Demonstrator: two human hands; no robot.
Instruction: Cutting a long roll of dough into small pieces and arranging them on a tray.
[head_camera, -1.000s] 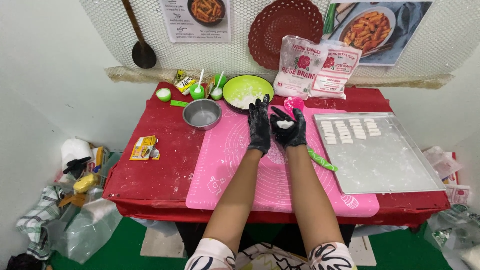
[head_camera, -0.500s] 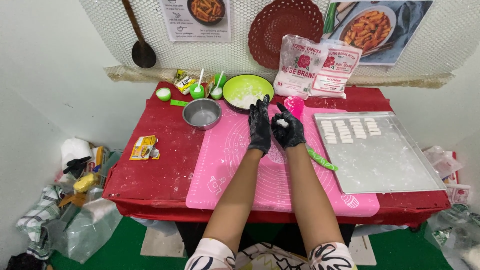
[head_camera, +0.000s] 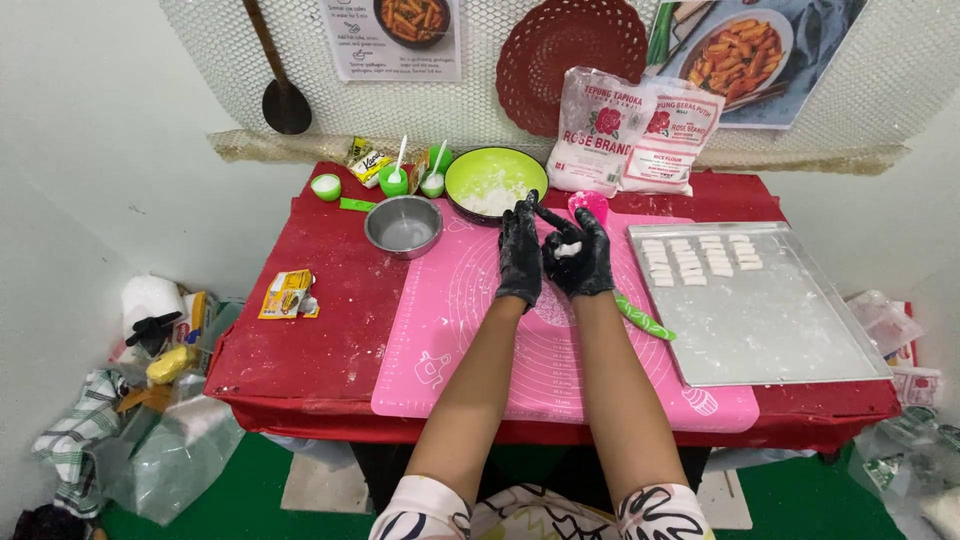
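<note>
A small white lump of dough (head_camera: 567, 249) is held in the right hand (head_camera: 580, 256), which wears a black glove and is curled around it above the far end of the pink mat (head_camera: 470, 340). Only the top of the lump is seen; the rest is hidden by the curled fingers, so its full shape cannot be made out. The left hand (head_camera: 520, 252), also gloved in black, is held flat and upright just beside the right, its fingers extended and its palm turned toward the lump; whether the palm touches the dough cannot be told.

Beyond the hands, a green bowl (head_camera: 497, 180) with white dough inside is partly covered by the left fingertips. A pink object (head_camera: 590, 204) behind the right hand is largely hidden and cannot be identified. A green tool (head_camera: 645, 318) lies on the mat, its upper end concealed by the right forearm. To the right, a metal tray (head_camera: 790, 330) bears rows of small white pieces (head_camera: 700, 260) at its far end. A steel bowl (head_camera: 403, 226) stands to the left of the mat, and two flour bags (head_camera: 630, 135) lean against the wall. The red table (head_camera: 320, 340) is cut off at its near edge by the person's knees.
</note>
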